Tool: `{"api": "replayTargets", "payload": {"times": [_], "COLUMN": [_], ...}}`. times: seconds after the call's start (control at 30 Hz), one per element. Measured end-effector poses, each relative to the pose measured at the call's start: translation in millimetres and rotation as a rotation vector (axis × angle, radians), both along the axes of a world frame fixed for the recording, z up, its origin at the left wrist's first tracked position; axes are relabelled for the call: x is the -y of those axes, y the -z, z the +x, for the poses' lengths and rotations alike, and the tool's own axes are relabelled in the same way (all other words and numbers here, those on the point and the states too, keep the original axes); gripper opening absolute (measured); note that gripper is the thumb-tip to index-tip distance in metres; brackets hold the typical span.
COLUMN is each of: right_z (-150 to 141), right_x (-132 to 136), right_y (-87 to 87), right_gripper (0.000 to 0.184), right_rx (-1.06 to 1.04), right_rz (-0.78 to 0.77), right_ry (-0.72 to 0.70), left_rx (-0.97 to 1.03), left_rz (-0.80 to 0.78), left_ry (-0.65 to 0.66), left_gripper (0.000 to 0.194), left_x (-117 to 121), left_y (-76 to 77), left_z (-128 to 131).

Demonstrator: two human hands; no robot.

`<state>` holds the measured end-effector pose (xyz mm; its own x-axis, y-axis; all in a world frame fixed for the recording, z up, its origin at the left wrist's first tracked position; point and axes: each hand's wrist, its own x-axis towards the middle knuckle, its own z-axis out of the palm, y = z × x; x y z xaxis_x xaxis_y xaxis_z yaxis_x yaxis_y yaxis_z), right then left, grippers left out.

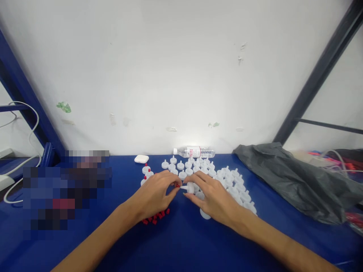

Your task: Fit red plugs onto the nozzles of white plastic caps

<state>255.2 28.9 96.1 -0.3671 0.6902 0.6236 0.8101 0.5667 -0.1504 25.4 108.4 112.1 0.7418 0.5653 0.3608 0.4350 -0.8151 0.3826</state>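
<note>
Pinched between the fingertips of my left hand (157, 189) is a small red cap (177, 185). My right hand (213, 193) grips a white plastic nozzle cap (190, 187) by its wide round base. Its thin spout points left and meets the red cap, or nearly so. Loose red caps (160, 215) lie below my left hand. Several white nozzle caps with red tips (146, 169) stand behind it. Many plain white nozzle caps (227, 174) spread over the blue table behind and right of my right hand, which hides some of them.
A clear plastic bottle (195, 152) lies on its side against the wall, with a small white case (141, 158) left of it. A dark grey plastic bag (295, 181) covers the right side of the blue table (181, 249). Blue metal posts (31, 83) rise at the left.
</note>
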Motion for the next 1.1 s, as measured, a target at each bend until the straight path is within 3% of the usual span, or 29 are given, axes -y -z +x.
{"api": "replayTargets", "payload": {"times": [0.4, 0.67, 0.83, 0.97, 1.1], "right_z": [3.4, -1.2, -9.9, -12.1, -10.5], "right_x": [-2.1, 0.6, 5.5, 3.8, 1.7], "right_y": [0.2, -1.5, -3.7, -6.3, -7.7], "right_gripper": [0.027, 0.005, 0.003, 0.021, 0.007], "right_rx": [-0.059, -0.245, -0.356, -0.367, -0.352], "right_rz": [0.044, 0.102, 0.124, 0.149, 0.14], "right_ry": [-0.042, -0.136, -0.155, -0.182, -0.203], "left_rx": [0.11, 0.068, 0.138, 0.219, 0.306], "left_rz": [0.009, 0.115, 0.192, 0.213, 0.171], "left_ry": [0.04, 0.074, 0.076, 0.096, 0.112], "left_gripper": [0.016, 0.02, 0.021, 0.03, 0.025], "left_x": [-3.5, -3.6, 5.7, 8.2, 6.7], "left_y": [6.0, 16.9, 20.7, 21.5, 19.1], "left_z": [2.6, 2.2, 1.9, 2.4, 1.1]}}
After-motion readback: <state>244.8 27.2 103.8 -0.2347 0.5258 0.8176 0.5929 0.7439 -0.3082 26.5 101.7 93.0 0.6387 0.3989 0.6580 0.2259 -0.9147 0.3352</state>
